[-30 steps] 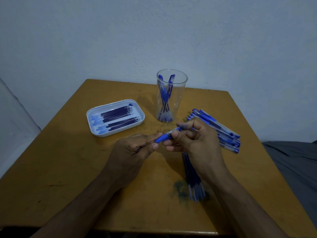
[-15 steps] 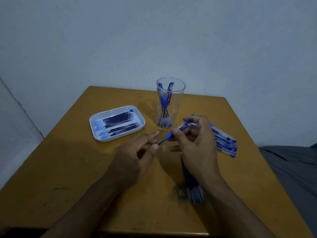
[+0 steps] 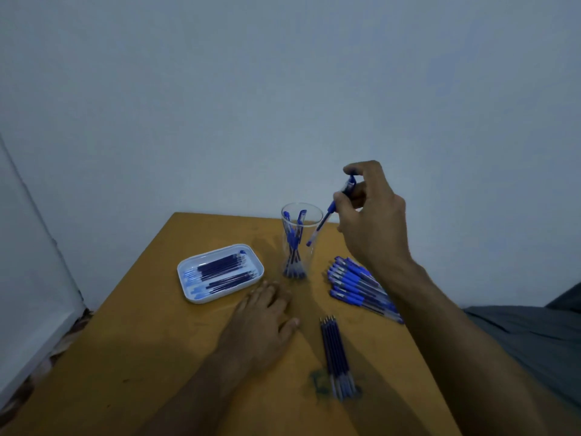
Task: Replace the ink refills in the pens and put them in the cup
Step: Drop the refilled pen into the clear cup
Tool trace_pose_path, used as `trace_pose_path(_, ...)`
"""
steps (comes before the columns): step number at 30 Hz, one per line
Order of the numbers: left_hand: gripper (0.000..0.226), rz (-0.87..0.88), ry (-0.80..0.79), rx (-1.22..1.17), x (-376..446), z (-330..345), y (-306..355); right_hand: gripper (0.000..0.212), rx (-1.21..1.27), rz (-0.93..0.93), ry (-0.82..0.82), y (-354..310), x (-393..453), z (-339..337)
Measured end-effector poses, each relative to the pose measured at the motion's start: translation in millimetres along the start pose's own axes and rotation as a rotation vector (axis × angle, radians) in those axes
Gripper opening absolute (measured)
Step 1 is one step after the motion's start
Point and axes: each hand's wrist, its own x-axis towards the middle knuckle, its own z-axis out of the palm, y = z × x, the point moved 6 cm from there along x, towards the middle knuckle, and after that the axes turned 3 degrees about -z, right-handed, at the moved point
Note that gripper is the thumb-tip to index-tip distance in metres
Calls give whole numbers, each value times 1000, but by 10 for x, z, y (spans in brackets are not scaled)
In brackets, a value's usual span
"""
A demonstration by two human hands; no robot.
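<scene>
Right hand (image 3: 372, 215) pinches a blue capped pen (image 3: 330, 212), tip angled down over the rim of the clear glass cup (image 3: 301, 243) that's already got a few pens. Left hand (image 3: 262, 322) rests flat, fingers spread, on the yellow-brown wooden counter (image 3: 141, 357).

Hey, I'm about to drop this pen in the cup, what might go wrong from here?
The pen in your right hand is tilted, its tip beside the cup near the rim, so it may catch the rim or miss. The cup is tall and narrow with pens already leaning inside, so a knock might tip it. Your left hand lies flat on the table, not steadying the cup.
</scene>
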Motion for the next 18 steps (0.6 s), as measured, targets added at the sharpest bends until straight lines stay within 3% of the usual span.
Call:
trace_pose_path(12, 66, -19, -18, 32, 25, 42, -46, 27, -64, -89, -16, -95, 606, 194)
trace_pose_path(18, 66, -19, -28, 39, 16, 34, -38, 27, -187, -71, -193, 127, 547, 595)
